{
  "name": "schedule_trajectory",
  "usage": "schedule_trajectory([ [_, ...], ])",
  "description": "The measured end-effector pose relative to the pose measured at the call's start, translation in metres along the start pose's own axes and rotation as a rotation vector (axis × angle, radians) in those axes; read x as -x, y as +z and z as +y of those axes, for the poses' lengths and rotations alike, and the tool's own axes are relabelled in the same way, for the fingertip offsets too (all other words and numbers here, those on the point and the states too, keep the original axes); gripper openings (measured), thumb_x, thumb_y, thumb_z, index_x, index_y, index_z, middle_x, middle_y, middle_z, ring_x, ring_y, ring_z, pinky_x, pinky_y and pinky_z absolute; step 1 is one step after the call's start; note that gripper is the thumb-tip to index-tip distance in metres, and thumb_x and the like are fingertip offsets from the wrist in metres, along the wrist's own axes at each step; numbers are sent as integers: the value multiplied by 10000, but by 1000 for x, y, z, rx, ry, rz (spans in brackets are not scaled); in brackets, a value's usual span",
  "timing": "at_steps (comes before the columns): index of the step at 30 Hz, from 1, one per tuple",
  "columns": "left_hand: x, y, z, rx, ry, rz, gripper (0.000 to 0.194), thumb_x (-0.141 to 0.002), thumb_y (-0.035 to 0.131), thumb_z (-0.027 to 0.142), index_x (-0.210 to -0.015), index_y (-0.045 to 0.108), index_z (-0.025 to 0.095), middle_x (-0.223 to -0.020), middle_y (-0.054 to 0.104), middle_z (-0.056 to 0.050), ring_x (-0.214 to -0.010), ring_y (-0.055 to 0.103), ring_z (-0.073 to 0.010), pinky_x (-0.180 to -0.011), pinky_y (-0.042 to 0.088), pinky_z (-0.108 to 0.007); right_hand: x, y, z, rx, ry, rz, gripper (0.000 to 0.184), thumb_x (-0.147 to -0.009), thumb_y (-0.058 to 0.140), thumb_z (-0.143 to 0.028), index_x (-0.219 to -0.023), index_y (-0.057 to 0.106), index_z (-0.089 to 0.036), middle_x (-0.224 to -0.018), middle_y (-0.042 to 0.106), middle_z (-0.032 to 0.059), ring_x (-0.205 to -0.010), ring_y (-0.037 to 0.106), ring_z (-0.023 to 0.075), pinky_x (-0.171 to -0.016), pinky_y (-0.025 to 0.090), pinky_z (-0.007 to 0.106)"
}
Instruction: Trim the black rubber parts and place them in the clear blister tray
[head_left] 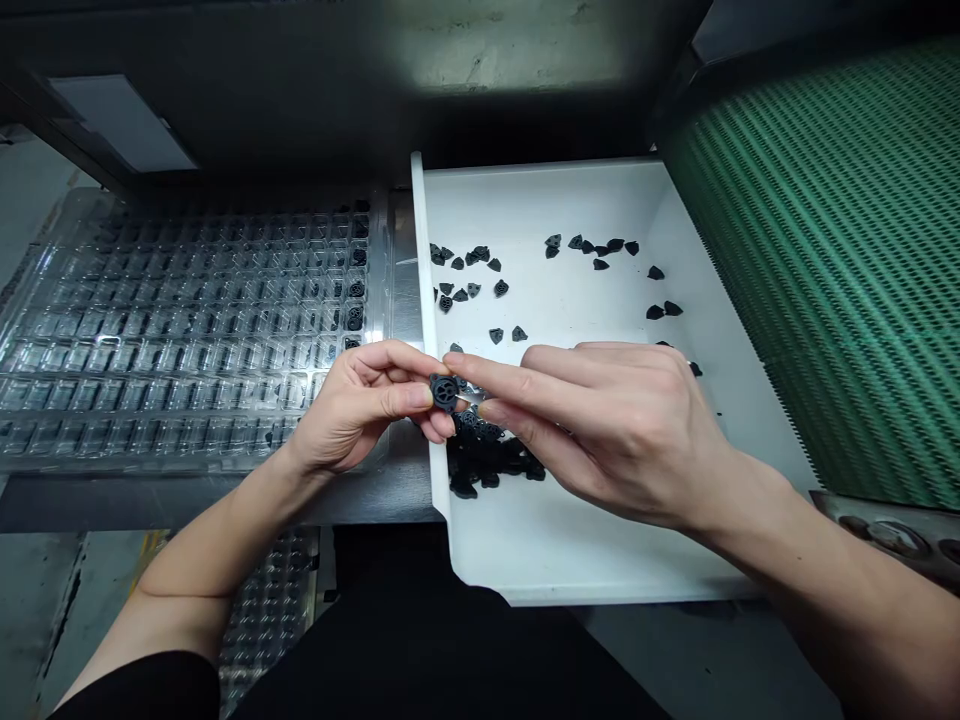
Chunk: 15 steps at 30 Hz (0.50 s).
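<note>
My left hand pinches a small black plastic part with a round slotted face between thumb and fingers, over the near left wall of a white bin. Close against that part is my right hand, index fingertip at its upper edge and thumb a little below. Something thin and bright shows between the right thumb and the part; its kind is too small to make out. Beneath the hands lies a dark heap of similar black parts, partly hidden by the right hand.
Loose black parts are scattered across the bin floor. Left stands a clear compartment tray, with black parts in its rightmost column. A green ribbed conveyor belt borders the right side. A dark metal panel rises behind.
</note>
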<state>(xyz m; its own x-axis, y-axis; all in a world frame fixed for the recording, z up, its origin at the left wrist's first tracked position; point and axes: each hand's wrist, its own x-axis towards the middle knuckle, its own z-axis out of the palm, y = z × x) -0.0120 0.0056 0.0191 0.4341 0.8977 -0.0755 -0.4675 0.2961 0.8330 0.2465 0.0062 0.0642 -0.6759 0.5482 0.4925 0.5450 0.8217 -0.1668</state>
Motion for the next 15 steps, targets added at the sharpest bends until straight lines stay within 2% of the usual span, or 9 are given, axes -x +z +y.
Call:
schedule_trajectory([
  [15,0,-1,-1,14,-13,-13,112,-915,882,141,-1025,869,157,-885,864,-80,-717,843,-217,-656,714,-268,0,0,0,11,10,-9,351,-1141,636,-257,-1482,715,-234,-726,556,-54,-589,377,93,-578,304,281],
])
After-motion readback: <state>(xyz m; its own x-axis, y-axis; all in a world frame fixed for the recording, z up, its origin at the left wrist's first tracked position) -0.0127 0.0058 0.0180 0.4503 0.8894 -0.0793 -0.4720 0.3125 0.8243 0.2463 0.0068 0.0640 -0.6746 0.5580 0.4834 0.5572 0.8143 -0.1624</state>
